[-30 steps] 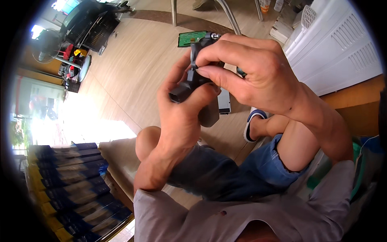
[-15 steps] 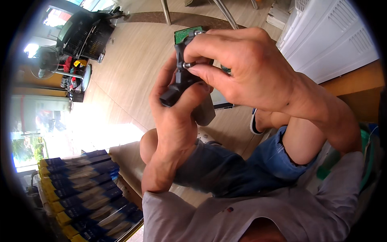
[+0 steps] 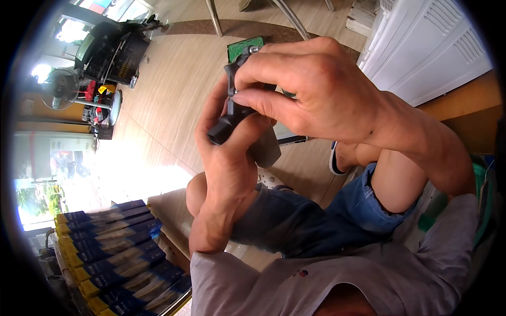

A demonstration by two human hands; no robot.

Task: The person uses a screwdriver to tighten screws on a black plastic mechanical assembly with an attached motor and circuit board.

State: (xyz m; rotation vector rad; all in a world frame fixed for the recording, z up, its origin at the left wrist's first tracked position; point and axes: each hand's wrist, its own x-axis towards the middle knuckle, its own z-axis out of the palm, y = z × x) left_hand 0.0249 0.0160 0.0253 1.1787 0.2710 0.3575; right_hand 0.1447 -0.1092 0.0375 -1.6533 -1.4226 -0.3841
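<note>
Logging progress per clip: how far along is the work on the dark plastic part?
Nothing shows as finished. In hand: the left hand grips the dark grey plastic part from below, while the right hand pinches its upper end beside a small green circuit board. What remains cannot be told; the fingers hide the joint.

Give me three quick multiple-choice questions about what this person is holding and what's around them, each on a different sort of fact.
1. Where is the stack of blue and yellow boxes?
A. lower left
B. upper right
C. on the person's lap

2. What colour is the small circuit board behind the fingers?
A. red
B. green
C. white

3. How is the dark plug-like part held?
A. lying loose on the floor
B. by the right hand only
C. gripped by both hands

Answers: 1 A, the boxes sit at the lower left edge. 2 B, the board shows green. 3 C, the left hand cradles it and the right hand pinches its top.
</note>
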